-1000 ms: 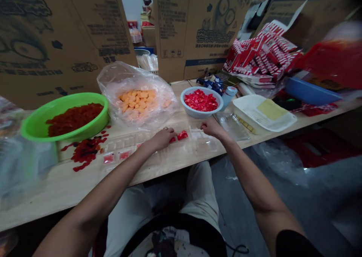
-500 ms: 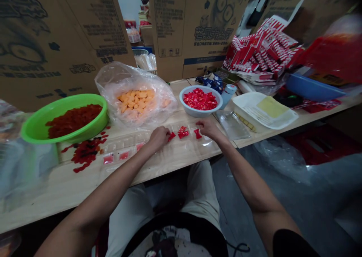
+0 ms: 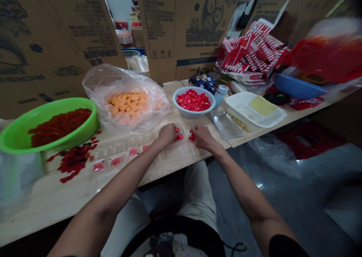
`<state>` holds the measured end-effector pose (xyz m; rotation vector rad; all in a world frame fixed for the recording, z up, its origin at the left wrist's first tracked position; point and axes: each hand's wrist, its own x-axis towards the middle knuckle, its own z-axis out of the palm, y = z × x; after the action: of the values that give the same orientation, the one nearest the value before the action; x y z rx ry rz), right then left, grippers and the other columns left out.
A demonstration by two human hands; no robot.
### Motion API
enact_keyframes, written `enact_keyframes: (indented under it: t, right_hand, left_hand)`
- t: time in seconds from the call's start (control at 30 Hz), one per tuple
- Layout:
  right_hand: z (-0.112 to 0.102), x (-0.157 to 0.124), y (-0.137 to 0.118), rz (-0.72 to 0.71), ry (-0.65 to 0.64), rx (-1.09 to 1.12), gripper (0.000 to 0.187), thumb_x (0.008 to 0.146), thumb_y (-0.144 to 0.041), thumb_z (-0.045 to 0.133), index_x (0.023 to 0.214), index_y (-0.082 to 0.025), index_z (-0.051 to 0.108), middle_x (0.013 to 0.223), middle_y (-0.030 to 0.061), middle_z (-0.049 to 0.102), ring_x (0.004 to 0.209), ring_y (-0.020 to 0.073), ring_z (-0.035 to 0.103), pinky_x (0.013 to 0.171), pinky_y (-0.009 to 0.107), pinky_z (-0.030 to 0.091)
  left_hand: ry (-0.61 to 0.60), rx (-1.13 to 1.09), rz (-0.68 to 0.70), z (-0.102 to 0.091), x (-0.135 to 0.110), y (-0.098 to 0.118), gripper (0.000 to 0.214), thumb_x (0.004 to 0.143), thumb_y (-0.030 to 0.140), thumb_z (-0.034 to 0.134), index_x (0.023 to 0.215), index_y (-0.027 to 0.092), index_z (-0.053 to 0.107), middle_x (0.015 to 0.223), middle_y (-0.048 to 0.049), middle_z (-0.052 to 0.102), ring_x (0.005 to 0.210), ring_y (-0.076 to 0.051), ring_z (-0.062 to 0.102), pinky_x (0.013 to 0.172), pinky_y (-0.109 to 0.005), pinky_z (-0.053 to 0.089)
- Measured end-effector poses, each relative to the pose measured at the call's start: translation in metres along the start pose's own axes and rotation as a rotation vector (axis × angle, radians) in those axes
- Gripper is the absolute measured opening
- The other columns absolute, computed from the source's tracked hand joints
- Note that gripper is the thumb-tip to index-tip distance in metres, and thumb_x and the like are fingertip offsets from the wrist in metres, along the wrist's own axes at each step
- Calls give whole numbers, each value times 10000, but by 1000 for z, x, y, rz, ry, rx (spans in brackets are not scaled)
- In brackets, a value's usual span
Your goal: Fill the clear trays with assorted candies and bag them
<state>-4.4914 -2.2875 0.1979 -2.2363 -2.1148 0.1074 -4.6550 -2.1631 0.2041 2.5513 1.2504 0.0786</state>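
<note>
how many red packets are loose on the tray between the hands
3 red packets on the clear tray: one at the left hand, one just below it, one against the right hand. More may be hidden under the hands.

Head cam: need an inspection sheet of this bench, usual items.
Surface: wooden table, pale, with loose red pieces spilled at left.
Job's things: red packets lie on a clear tray with compartments; a few cells further left hold pink pieces.
Clutter: green bowl of dark red pieces; plastic bag of orange pieces; pale bowl of more such packets; white basket; striped cartons stacked at back right.
Grippers: left hand and right hand are low over the tray, fingertips at the packets; whether they pinch them cannot be told.
Cables: one thin dark cord low by the lap.
Surroundings: cardboard boxes wall the back.
</note>
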Motion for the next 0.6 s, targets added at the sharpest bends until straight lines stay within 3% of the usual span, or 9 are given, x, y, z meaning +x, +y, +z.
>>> enact_keyframes:
  t: [0.1, 0.23, 0.37, 0.5, 0.6]
  right_hand:
    - [1, -3, 4, 49, 58, -15, 279, 869, -155, 482, 1098, -96, 631, 1100, 182, 618, 1050, 299, 529, 873, 394, 368]
    - [0, -10, 7, 29, 108, 37, 360, 855, -98, 458, 1153, -131, 657, 1111, 162, 620, 1067, 289, 525, 891, 392, 363]
    - [6, -20, 17, -51, 56, 60, 455, 799, -64, 484, 1193, -176, 682, 1234, 171, 578, 1133, 303, 497, 927, 406, 395]
    - [17, -28, 44, 212, 328, 297, 561, 818, -63, 400, 1352, -100, 568, 1293, 188, 565, 1167, 261, 531, 1004, 383, 425]
    - [22, -35, 66, 416, 414, 465, 522, 831, -97, 360, 1285, -93, 617, 1166, 155, 645, 1079, 229, 601, 985, 360, 461]
  left_hand:
    - [15, -4, -32, 1, -1, -3, 341, 850, 364, 617, 1108, 147, 669, 1075, -178, 718, 1008, -306, 673, 785, -338, 499]
    - [97, -75, -36, -7, -6, 0, 344, 873, 364, 588, 1152, 167, 631, 1028, -145, 730, 951, -288, 680, 769, -340, 487]
    - [194, -178, -2, -15, -7, 22, 268, 856, 250, 594, 1119, 198, 604, 986, -78, 732, 912, -238, 669, 748, -304, 464]
    - [200, -202, 178, -8, -4, 64, 151, 869, 200, 582, 1009, 186, 637, 969, -75, 717, 942, -238, 641, 799, -317, 464]
    - [133, -162, 332, 10, 4, 93, 167, 895, 187, 566, 1032, 156, 655, 1036, -114, 706, 1000, -255, 626, 892, -357, 460]
